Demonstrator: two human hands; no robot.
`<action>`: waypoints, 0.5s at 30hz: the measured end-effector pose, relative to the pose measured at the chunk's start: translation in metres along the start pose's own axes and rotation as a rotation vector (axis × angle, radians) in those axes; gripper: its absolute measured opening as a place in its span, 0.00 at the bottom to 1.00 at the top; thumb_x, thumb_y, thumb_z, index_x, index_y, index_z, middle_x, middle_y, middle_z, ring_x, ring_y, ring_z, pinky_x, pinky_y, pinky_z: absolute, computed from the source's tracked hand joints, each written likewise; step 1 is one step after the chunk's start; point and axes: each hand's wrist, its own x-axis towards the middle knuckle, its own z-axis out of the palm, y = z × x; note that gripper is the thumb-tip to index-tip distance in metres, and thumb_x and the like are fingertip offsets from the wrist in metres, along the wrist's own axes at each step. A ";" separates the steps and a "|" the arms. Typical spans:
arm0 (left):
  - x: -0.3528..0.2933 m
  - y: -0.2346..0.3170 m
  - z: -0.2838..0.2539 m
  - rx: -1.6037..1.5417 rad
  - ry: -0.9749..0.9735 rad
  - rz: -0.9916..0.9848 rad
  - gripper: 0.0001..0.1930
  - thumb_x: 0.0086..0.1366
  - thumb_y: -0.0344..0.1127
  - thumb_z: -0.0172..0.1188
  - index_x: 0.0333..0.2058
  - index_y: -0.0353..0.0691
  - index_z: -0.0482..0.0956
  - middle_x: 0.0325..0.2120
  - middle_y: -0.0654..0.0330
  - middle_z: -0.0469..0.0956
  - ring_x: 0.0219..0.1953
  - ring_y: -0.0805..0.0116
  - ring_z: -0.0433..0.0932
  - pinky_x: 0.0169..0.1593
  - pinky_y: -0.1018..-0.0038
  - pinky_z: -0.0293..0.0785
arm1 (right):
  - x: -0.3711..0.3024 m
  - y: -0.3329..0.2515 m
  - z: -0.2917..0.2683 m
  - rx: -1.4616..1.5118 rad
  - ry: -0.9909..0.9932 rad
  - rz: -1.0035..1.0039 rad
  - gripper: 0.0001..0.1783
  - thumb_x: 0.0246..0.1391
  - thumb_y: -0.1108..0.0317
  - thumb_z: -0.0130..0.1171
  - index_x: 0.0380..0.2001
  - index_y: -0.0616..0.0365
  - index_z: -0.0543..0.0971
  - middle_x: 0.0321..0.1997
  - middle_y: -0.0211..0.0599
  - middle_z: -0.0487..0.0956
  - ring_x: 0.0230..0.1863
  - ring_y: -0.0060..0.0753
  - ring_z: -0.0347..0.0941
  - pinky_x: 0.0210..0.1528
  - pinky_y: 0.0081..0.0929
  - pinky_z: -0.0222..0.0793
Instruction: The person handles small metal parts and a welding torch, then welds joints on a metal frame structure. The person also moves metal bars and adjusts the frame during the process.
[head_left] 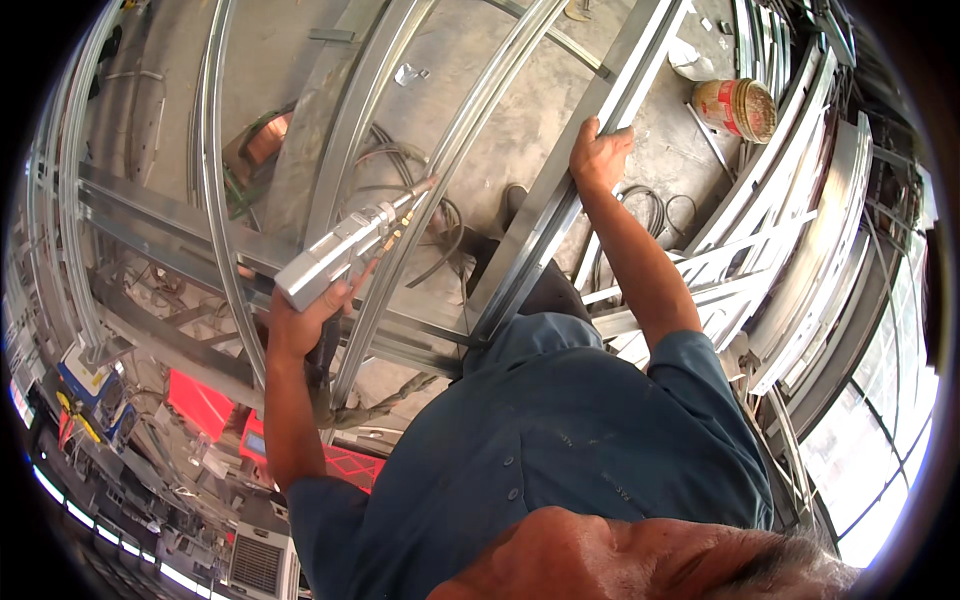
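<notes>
My left hand (303,322) is closed round the grip of a silver, box-bodied welding gun (340,250). Its narrow nozzle (420,187) points up and to the right, close to a long metal channel (465,125) of the frame. Behind my left wrist a dark hose hangs down. On the right, my right hand (600,155) is curled over the edge of a wide metal rail (555,205), part of the same frame; some fingertips are hidden behind it. Several parallel channels and a cross rail (150,200) make up the frame in front of me.
A stained bucket (735,108) sits on the concrete floor at the far right. Long metal profiles (770,240) are stacked beside my right arm. Black cables (648,210) lie coiled on the floor. Red equipment (200,402) and a blue case (88,378) are at the lower left.
</notes>
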 end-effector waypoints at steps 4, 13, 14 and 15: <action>0.010 -0.005 0.004 0.004 0.001 0.000 0.19 0.63 0.38 0.70 0.46 0.29 0.80 0.29 0.61 0.82 0.27 0.73 0.78 0.33 0.76 0.72 | -0.001 -0.003 -0.002 -0.015 -0.025 0.027 0.44 0.58 0.41 0.51 0.63 0.68 0.58 0.62 0.68 0.66 0.58 0.73 0.69 0.60 0.56 0.65; 0.016 -0.004 0.004 -0.002 -0.025 -0.006 0.18 0.63 0.40 0.70 0.44 0.30 0.80 0.27 0.62 0.80 0.26 0.75 0.76 0.32 0.76 0.71 | 0.001 0.001 0.002 -0.024 -0.019 0.018 0.45 0.58 0.41 0.51 0.63 0.68 0.57 0.63 0.69 0.65 0.59 0.73 0.69 0.61 0.55 0.65; 0.016 -0.004 0.004 0.003 -0.024 -0.004 0.18 0.63 0.40 0.70 0.43 0.30 0.80 0.27 0.62 0.80 0.26 0.75 0.76 0.32 0.76 0.72 | 0.001 0.001 0.003 -0.025 -0.019 0.022 0.45 0.58 0.41 0.51 0.63 0.69 0.57 0.63 0.69 0.65 0.59 0.73 0.69 0.61 0.55 0.65; 0.016 -0.004 0.005 0.004 -0.023 -0.002 0.18 0.63 0.40 0.70 0.43 0.30 0.80 0.27 0.62 0.80 0.26 0.75 0.76 0.32 0.76 0.72 | 0.002 0.001 0.003 -0.027 -0.019 0.025 0.45 0.58 0.41 0.51 0.63 0.69 0.57 0.63 0.69 0.65 0.59 0.73 0.69 0.61 0.55 0.65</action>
